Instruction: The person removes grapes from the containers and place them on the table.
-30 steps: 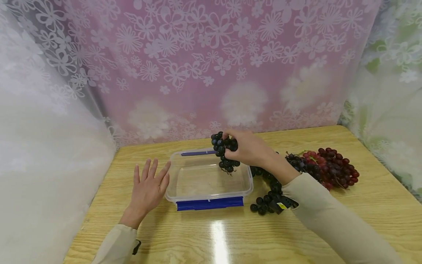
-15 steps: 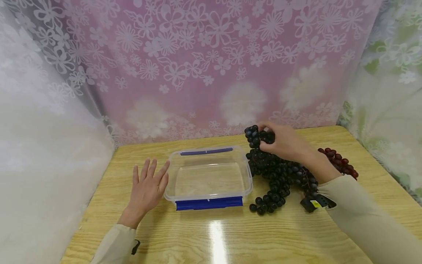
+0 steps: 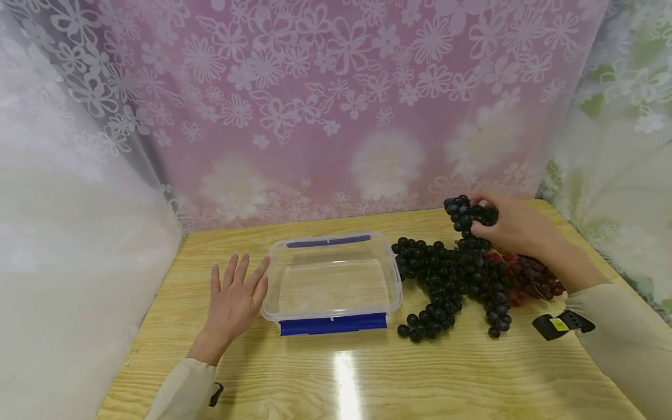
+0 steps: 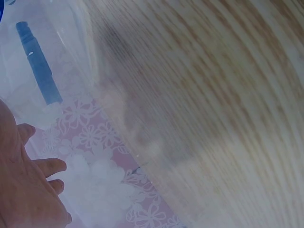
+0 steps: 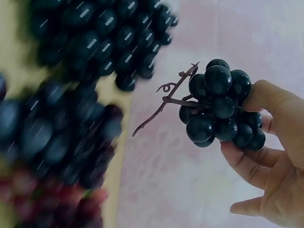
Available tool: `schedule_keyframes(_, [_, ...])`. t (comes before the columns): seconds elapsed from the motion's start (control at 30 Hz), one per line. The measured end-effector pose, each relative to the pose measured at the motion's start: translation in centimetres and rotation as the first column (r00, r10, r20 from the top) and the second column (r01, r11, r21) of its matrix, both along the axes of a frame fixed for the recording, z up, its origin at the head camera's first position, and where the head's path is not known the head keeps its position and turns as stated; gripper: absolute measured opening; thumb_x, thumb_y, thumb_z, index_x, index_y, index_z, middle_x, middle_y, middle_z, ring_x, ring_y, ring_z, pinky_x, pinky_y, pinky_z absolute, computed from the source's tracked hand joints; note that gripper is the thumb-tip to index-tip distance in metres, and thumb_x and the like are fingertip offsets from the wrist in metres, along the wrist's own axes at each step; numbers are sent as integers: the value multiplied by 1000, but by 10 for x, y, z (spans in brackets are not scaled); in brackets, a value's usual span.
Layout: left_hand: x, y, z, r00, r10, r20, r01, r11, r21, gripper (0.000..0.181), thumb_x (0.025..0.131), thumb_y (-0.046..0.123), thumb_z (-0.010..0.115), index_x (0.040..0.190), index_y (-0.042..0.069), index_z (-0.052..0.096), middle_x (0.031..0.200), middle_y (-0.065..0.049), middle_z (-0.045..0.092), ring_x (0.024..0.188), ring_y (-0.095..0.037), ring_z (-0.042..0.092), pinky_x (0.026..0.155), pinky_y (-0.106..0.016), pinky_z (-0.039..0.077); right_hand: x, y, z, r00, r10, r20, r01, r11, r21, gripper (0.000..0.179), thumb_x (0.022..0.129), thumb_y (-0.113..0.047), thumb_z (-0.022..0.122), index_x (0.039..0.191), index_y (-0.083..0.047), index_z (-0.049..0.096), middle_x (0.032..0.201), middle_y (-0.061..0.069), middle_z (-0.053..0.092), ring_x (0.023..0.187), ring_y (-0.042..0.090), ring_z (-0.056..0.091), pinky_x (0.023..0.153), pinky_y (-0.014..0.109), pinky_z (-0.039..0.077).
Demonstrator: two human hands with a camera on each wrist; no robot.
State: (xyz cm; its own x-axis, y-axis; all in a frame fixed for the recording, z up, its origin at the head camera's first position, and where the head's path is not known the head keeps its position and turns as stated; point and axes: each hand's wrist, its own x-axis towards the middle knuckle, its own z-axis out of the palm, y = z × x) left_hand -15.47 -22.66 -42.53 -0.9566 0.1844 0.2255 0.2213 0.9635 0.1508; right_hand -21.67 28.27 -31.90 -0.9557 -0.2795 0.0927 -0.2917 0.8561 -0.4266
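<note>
Between thumb and fingers, my right hand (image 3: 514, 224) pinches a small bunch of black grapes (image 5: 221, 107), raised over the back of the grape pile. Its brown stem points away from the palm in the right wrist view. My left hand (image 3: 236, 300) lies with fingers spread beside the left wall of a clear plastic box (image 3: 336, 312), a fingertip right at its rim. The box has no lid on and has blue side clips; one blue clip (image 4: 40, 64) shows in the left wrist view. Larger bunches of black grapes (image 3: 441, 274) lie right of the box.
Red grapes (image 3: 530, 277) lie at the right end of the pile, partly behind the right forearm. The wooden table (image 3: 294, 379) ends at the back against a pink flowered curtain (image 3: 315, 116). Pale curtains (image 3: 68, 233) hang at both sides.
My right hand has carried the small bunch of black grapes rightward, from over the box to over the pile's back. My left hand and the box have stayed put.
</note>
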Motion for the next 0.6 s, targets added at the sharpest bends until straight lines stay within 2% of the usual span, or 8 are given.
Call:
schedule_keyframes(0.07, [0, 0, 0, 1000, -1, -1, 1, 1000, 7, 50, 104, 46, 26, 151, 30, 32, 154, -19, 22, 144, -34, 5, 109, -58, -8, 0, 16, -7, 999, 3, -50, -2, 1000, 20, 44, 93, -26, 61, 130, -8, 47, 127, 36, 48, 46, 23, 45, 46, 36, 33])
schedule_keyframes(0.17, [-1, 0, 1, 1000, -2, -1, 2, 1000, 15, 49, 104, 44, 29, 151, 30, 32, 154, -19, 23, 144, -34, 5, 108, -58, -8, -1, 41, -18, 994, 2, -110, 1, 1000, 26, 42, 91, -23, 64, 127, -5, 50, 122, 33, 53, 67, 32, 57, 53, 40, 37])
schedule_keyframes(0.27, [-1, 0, 1, 1000, -2, 0, 2, 1000, 23, 48, 104, 42, 32, 151, 30, 32, 154, -19, 23, 144, -34, 5, 108, -58, -8, 0, 64, -27, 996, -26, -89, 28, 999, 17, 42, 92, -23, 64, 126, -5, 48, 120, 34, 51, 66, 32, 56, 53, 40, 38])
schedule_keyframes(0.37, [-1, 0, 1, 1000, -2, 2, 2, 1000, 29, 48, 104, 41, 33, 151, 30, 32, 154, -19, 24, 144, -34, 5, 108, -58, -8, 1, 85, -31, 998, -56, -37, 57, 998, 35, 44, 94, -27, 61, 128, -5, 44, 120, 39, 48, 50, 23, 45, 49, 37, 34])
schedule_keyframes(0.4, [-1, 0, 1, 1000, -3, 2, 2, 1000, 29, 48, 104, 41, 34, 151, 30, 32, 154, -19, 24, 144, -34, 5, 108, -58, -8, 1, 91, -31, 998, -61, -22, 62, 997, 36, 44, 94, -27, 60, 128, -4, 44, 120, 40, 47, 49, 22, 44, 49, 37, 34])
schedule_keyframes(0.5, [-1, 0, 0, 1000, -3, 3, 3, 999, 32, 48, 104, 41, 34, 151, 30, 32, 154, -19, 24, 144, -34, 5, 108, -59, -8, 1, 107, -31, 997, -68, -26, 69, 995, 77, 44, 95, -27, 60, 127, -2, 44, 118, 42, 47, 55, 23, 49, 51, 37, 35])
schedule_keyframes(0.6, [0, -1, -1, 1000, 3, 5, -3, 1000, 30, 48, 104, 42, 32, 151, 31, 32, 154, -19, 24, 144, -34, 5, 108, -59, -8, 0, 121, -31, 996, -81, -31, 84, 990, 111, 44, 94, -28, 61, 126, -2, 45, 115, 42, 48, 63, 32, 56, 52, 40, 39])
